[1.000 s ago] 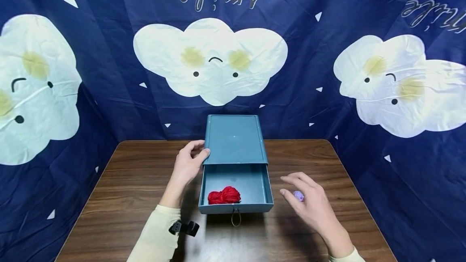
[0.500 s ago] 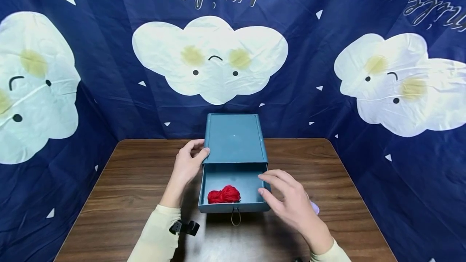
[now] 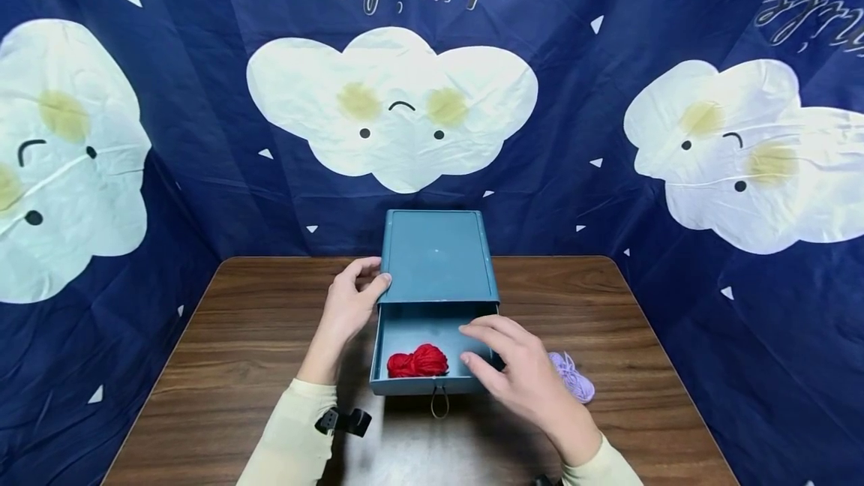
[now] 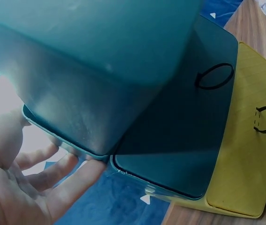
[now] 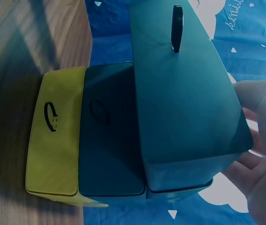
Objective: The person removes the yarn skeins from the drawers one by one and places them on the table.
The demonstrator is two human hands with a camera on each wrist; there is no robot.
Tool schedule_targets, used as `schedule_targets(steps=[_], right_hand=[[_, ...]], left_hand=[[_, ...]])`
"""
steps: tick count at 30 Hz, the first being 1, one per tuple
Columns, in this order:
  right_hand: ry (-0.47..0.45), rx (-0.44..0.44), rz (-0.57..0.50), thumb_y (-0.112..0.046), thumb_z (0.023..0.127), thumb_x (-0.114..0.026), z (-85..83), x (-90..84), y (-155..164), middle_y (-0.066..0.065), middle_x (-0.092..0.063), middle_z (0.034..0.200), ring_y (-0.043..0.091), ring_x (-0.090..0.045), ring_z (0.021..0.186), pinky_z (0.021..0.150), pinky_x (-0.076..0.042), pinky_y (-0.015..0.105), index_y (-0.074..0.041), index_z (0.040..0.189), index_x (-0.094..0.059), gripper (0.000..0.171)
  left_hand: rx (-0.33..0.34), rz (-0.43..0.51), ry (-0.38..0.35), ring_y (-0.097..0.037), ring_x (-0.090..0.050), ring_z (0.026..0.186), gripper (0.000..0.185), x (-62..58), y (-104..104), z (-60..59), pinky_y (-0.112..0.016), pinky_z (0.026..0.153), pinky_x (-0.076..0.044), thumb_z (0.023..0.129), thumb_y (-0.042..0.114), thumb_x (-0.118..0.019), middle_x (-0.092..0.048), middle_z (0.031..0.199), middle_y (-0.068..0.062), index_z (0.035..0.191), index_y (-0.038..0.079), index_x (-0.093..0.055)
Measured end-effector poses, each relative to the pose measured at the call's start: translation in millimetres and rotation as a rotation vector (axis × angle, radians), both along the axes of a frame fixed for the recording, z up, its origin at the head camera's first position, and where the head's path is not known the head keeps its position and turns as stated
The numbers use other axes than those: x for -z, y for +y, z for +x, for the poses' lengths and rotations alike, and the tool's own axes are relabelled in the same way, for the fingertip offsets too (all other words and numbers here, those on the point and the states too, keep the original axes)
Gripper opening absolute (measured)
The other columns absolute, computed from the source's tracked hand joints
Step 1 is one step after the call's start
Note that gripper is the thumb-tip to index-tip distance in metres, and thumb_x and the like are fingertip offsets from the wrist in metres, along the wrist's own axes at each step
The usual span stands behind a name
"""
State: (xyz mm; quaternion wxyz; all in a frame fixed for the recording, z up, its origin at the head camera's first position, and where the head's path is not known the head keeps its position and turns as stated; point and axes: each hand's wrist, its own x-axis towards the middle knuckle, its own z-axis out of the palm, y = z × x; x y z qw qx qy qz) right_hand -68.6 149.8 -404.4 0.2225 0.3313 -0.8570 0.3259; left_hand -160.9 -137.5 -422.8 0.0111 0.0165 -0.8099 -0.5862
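Observation:
A teal drawer box (image 3: pixel 435 253) has its top drawer (image 3: pixel 439 387) pulled out towards me. In the drawer's front left part lies a small skein of red yarn (image 3: pixel 418 361). My left hand (image 3: pixel 349 300) rests against the box's left side, its thumb near the upper edge; the left wrist view has its fingers (image 4: pixel 76 183) touching the casing's rim. Over the drawer's right wall hovers my right hand (image 3: pixel 516 362), fingers apart and nothing in its grasp. Behind it, on the table to the right, lies a lilac yarn skein (image 3: pixel 572 377).
Beneath the pulled-out drawer are another teal drawer (image 4: pixel 170 126) and a yellow drawer (image 4: pixel 245 136), each with a dark loop pull. The box stands on a brown wooden table (image 3: pixel 250 328). A blue cloth with clouds (image 3: pixel 394 111) hangs around three sides.
My right hand has moved left, from above the lilac yarn to the open drawer's right side, and the lilac skein shows more fully. My left hand stays on the box.

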Motion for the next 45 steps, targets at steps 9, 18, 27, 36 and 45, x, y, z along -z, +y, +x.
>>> schedule_targets(steps=[9,18,27,36,45], right_hand=[[-0.110,-0.034,0.007,-0.022,0.089,-0.082,-4.6,-2.3,-9,-0.009,-0.068,0.118,0.010,-0.068,0.104,0.087,-0.059,0.028,-0.021,0.122,-0.074,0.033],[-0.232,-0.115,0.097,-0.027,0.092,-0.079,-12.9,-9.9,-15,-0.006,-0.070,0.115,0.012,-0.070,0.088,0.077,-0.060,0.029,-0.016,0.119,-0.074,0.030],[-0.403,-0.180,0.214,-0.028,0.093,-0.078,-25.5,-16.5,-18,-0.001,-0.074,0.112,0.009,-0.069,0.090,0.083,-0.059,0.028,-0.013,0.123,-0.074,0.034],[-0.441,-0.211,0.306,-0.032,0.093,-0.078,-33.5,-23.4,-23,0.000,-0.074,0.112,0.009,-0.068,0.087,0.080,-0.057,0.024,-0.013,0.124,-0.073,0.036],[-0.430,-0.215,0.407,-0.040,0.090,-0.079,-41.0,-26.6,-32,-0.014,-0.074,0.102,0.007,-0.065,0.082,0.073,-0.052,0.019,-0.020,0.116,-0.077,0.033]], left_hand=[[0.004,0.006,-0.001,-0.029,-0.065,0.109,0.047,-2.2,1,-0.9,-0.046,0.078,-0.062,0.100,0.032,-0.067,-0.065,0.129,-0.015,0.141,0.011,-0.059],[0.012,-0.010,-0.002,-0.029,-0.065,0.109,0.047,-3.4,2,-1.6,-0.038,0.075,-0.062,0.100,0.032,-0.067,-0.065,0.130,-0.016,0.141,0.010,-0.059],[0.005,-0.016,0.004,-0.028,-0.066,0.110,0.047,-0.1,1,-1.4,-0.038,0.080,-0.062,0.100,0.033,-0.067,-0.066,0.129,-0.015,0.140,0.011,-0.060],[-0.002,-0.001,-0.002,-0.030,-0.065,0.109,0.047,-1.3,0,1.0,-0.033,0.073,-0.061,0.100,0.032,-0.067,-0.065,0.129,-0.016,0.141,0.010,-0.059],[-0.009,-0.008,-0.005,-0.028,-0.065,0.108,0.046,-0.6,2,0.4,-0.046,0.078,-0.062,0.100,0.032,-0.067,-0.065,0.129,-0.015,0.141,0.011,-0.059]])
